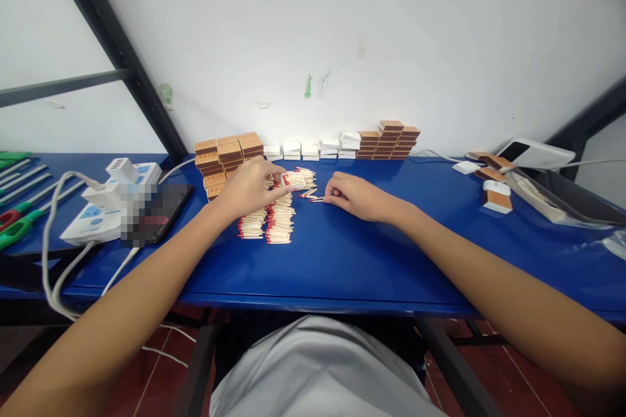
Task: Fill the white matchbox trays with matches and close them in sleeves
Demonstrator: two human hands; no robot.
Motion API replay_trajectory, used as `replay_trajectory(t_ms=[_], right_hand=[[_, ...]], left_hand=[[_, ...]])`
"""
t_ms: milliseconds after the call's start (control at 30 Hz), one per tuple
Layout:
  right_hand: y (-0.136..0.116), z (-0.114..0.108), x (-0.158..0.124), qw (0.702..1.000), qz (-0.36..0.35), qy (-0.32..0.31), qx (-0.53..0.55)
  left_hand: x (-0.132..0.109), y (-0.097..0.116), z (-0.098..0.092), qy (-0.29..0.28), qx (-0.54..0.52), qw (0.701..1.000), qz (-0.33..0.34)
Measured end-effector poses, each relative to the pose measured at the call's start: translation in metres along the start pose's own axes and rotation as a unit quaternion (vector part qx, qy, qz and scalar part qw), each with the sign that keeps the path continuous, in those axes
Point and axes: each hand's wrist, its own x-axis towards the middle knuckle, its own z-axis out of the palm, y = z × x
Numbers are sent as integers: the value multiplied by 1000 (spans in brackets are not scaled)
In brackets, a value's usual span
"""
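Note:
My left hand [252,186] grips a small white matchbox tray [292,179] between thumb and fingers, with red-tipped matches lying in it. To its right, my right hand [349,194] is closed in a pinch on the ends of a few matches [317,199], their red heads pointing left, just above or on the blue table. Long rows of matches [280,225] lie side by side below the tray, partly hidden by my left hand. Some loose matches [308,192] lie between the two hands.
Brown matchboxes [227,150] are stacked behind my left hand, more brown boxes [388,140] at the back right. White trays [310,150] line the wall between them. A power strip [98,215] and a phone [163,212] lie left; a white device [535,151] sits far right.

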Motion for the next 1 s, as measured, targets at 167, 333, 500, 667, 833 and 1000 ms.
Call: replay_trajectory(t_ms=[167,333,500,667,833,1000], right_hand=[[4,-4,-2,1000,3,3,-5],[3,-2,-2,1000,-10,15,16],[-2,2,2,1000,7,0,2],[-6,-1,0,1000,13,-8,-18],[-14,-12,-6,1000,2,25,-13],[-21,-14,-7,998,-13,65,1]], left_hand=[[-1,0,2,3,5,1000,8],[-1,0,2,3,11,1000,7],[-1,0,2,-1,15,1000,6],[-2,-2,5,0,14,1000,10],[-3,-4,9,-4,16,1000,14],[-3,3,11,-13,4,999,31]])
